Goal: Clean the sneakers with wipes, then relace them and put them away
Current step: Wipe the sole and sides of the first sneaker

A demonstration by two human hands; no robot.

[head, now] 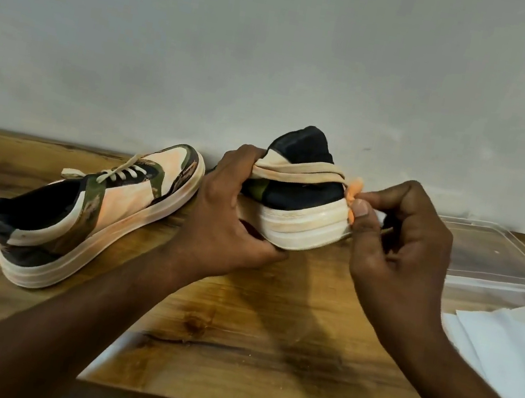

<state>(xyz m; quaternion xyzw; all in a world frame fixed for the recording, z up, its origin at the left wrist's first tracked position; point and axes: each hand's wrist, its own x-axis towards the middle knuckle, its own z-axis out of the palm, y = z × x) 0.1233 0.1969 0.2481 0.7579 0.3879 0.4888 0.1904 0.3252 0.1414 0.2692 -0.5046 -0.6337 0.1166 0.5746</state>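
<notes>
Wooden table (229,349); left hand (234,215) gripping sneaker (302,198), right hand (398,252) pinching its heel.

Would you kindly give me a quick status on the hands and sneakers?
Left hand grips held sneaker. Right hand pinches its orange heel tab. Other sneaker laced, on table. Nothing obstructing.

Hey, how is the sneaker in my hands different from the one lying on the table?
The held sneaker is off the table, heel toward the camera, gripped by the left hand, while the right hand pinches a small orange piece at its heel. The other sneaker rests on the wooden table, untouched, side-on with toe pointing away. Its laces show threaded; the held one's laces are hidden. Both share cream soles, dark collars and camouflage patches.
</notes>
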